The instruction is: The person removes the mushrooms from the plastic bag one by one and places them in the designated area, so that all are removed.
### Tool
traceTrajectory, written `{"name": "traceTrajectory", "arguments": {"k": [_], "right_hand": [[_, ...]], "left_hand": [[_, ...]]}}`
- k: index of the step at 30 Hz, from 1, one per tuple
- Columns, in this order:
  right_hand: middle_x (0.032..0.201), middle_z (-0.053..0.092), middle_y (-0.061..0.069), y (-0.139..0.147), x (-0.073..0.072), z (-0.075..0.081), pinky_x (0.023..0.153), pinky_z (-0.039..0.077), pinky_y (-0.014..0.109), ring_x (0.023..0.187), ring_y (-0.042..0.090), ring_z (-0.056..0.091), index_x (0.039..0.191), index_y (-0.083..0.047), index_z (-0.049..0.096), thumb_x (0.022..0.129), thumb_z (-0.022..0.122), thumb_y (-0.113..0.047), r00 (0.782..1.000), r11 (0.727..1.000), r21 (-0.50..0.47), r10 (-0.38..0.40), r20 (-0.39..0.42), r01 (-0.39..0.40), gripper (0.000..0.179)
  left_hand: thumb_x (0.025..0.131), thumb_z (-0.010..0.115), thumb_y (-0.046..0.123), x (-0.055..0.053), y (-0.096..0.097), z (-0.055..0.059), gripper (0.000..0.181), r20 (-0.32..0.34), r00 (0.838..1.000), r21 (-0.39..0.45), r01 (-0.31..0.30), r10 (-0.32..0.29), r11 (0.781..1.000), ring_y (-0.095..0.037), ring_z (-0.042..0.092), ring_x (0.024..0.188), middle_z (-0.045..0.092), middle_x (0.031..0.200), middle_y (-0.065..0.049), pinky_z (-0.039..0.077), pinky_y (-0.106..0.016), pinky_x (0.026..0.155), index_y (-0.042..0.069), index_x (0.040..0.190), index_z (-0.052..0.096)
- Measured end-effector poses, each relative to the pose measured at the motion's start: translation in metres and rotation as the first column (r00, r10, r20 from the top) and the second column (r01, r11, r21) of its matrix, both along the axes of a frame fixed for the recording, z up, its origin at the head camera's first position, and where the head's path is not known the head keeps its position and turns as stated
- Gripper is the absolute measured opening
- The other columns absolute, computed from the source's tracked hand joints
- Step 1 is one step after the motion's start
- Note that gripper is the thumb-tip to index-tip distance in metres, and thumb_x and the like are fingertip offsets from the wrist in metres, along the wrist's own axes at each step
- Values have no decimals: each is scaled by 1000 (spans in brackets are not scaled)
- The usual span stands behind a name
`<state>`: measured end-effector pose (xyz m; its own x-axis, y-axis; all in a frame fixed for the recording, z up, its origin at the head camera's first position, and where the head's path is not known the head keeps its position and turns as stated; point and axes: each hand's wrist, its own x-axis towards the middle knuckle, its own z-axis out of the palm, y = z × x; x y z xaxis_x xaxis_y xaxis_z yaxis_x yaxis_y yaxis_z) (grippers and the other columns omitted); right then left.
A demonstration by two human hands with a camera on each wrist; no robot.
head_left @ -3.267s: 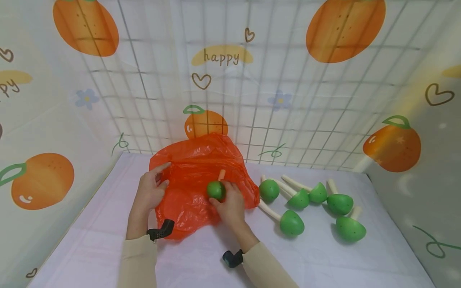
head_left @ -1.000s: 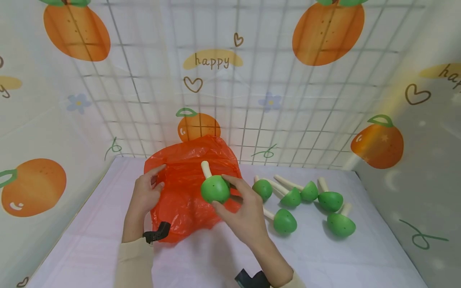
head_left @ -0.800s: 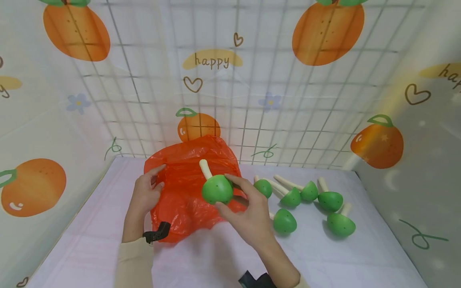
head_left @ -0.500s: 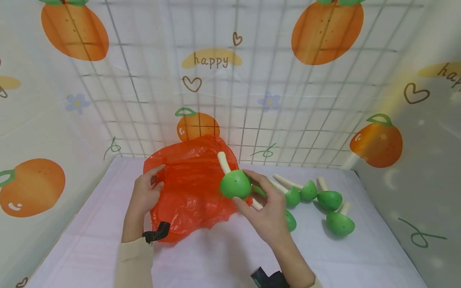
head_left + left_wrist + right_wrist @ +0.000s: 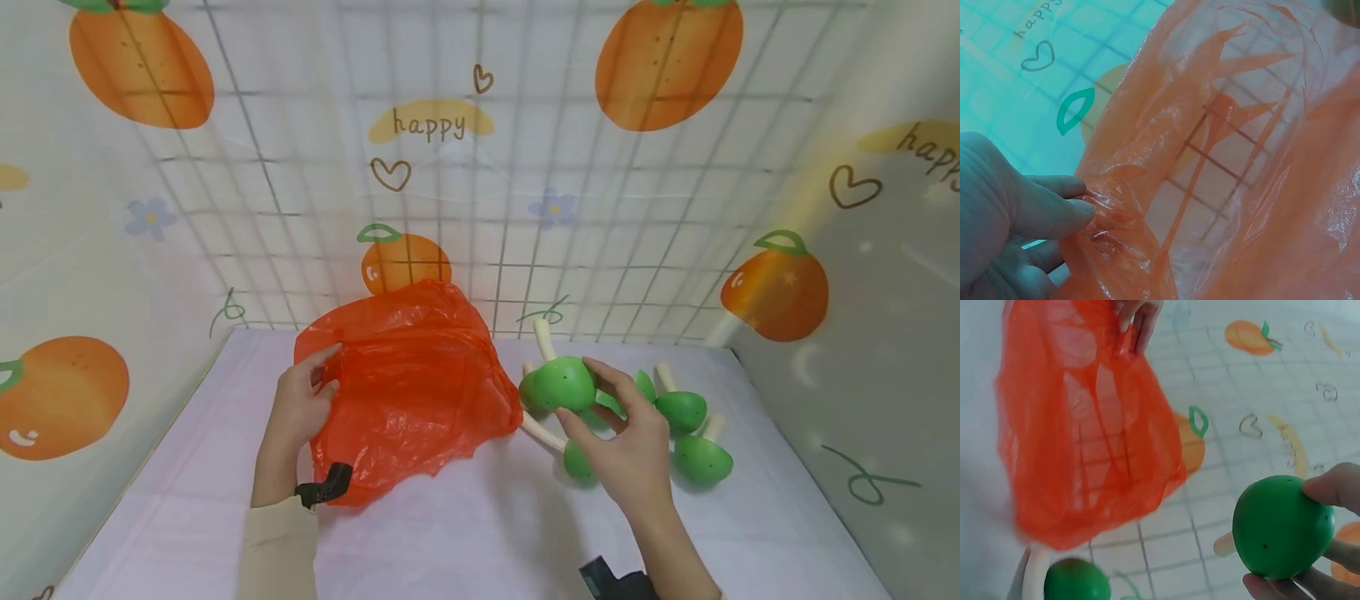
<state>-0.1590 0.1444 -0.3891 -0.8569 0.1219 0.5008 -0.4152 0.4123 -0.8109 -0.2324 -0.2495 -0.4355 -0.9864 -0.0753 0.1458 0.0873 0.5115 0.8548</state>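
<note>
My left hand (image 5: 298,404) pinches the left edge of a thin red plastic bag (image 5: 420,392); in the left wrist view the film (image 5: 1113,203) bunches between thumb and fingers. Off the bag's right side, my right hand (image 5: 633,454) holds a green toy mushroom (image 5: 566,385) by its cap, between thumb and fingers. Its pale stem points up and away; dark dots mark the cap (image 5: 1282,528) in the right wrist view. Behind and below it, several similar mushrooms lie on the table, some partly hidden by the right hand.
Right of the hand lie two mushrooms, a farther one (image 5: 681,411) and a nearer one (image 5: 703,461). Another mushroom (image 5: 579,462) lies near the bag's right corner. A white cloth covers the table (image 5: 420,542). A printed curtain (image 5: 322,167) hangs behind over a wire grid.
My right hand has lifted the mushroom from the bag and carried it rightward, toward the other mushrooms. My left hand stays at the bag's edge. The view has shifted slightly.
</note>
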Motion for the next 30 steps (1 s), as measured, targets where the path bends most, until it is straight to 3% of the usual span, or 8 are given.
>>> {"name": "traceTrajectory", "arguments": {"k": [13, 23, 30], "right_hand": [[137, 63, 8, 43, 6, -18, 93, 50, 9, 116, 0, 56, 144, -4, 61, 82, 84, 8, 987, 991, 19, -132, 94, 131, 68], [140, 64, 11, 73, 19, -37, 90, 51, 7, 111, -6, 58, 145, -9, 62, 82, 87, 0, 947, 967, 53, -255, 195, 249, 68], [138, 66, 15, 85, 24, -50, 89, 52, 9, 107, -7, 61, 143, -10, 64, 80, 89, 0, 928, 952, 29, -303, 216, 304, 69]], "left_hand": [[102, 56, -8, 0, 2, 0, 60, 15, 1000, 3, 3, -3, 1000, -44, 47, 143, 46, 159, -22, 42, -56, 115, 12, 159, 48], [102, 55, -8, 0, 3, 1, 60, 13, 1000, -3, 7, -7, 1000, -44, 47, 143, 46, 159, -22, 42, -56, 115, 12, 159, 48], [102, 56, -8, 0, 3, 0, 60, 9, 1000, -5, 13, -13, 1000, -44, 47, 142, 46, 159, -22, 43, -56, 114, 11, 158, 49]]}}
